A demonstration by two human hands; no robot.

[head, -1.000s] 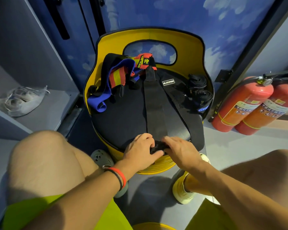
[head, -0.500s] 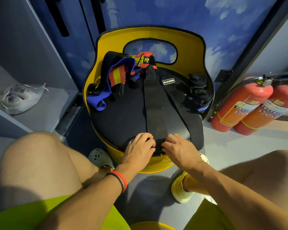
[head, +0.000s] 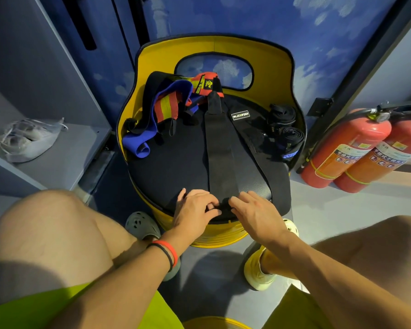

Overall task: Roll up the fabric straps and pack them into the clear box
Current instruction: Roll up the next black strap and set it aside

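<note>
A long black strap (head: pixel 220 153) lies stretched down the middle of the black seat of a yellow chair (head: pixel 280 67). Its near end is a small roll at the seat's front edge. My left hand (head: pixel 195 211) and my right hand (head: pixel 254 212) pinch that roll from either side with curled fingers. A second black strap with a white label (head: pixel 240 114) runs beside it toward the right. Two rolled black straps (head: pixel 286 129) sit at the seat's right rear. A loose pile of blue, red and yellow straps (head: pixel 166 108) lies at the left rear. No clear box is in view.
Two red fire extinguishers (head: pixel 356 150) stand on the floor to the right. A grey shelf on the left holds a plastic bag (head: pixel 26 138). My knees frame the chair, with a grey clog (head: pixel 141 225) and a yellow shoe (head: pixel 259 269) on the floor.
The roll at the strap's near end has been turned slightly forward between both hands. My fingers have shifted on it. The other straps have not moved.
</note>
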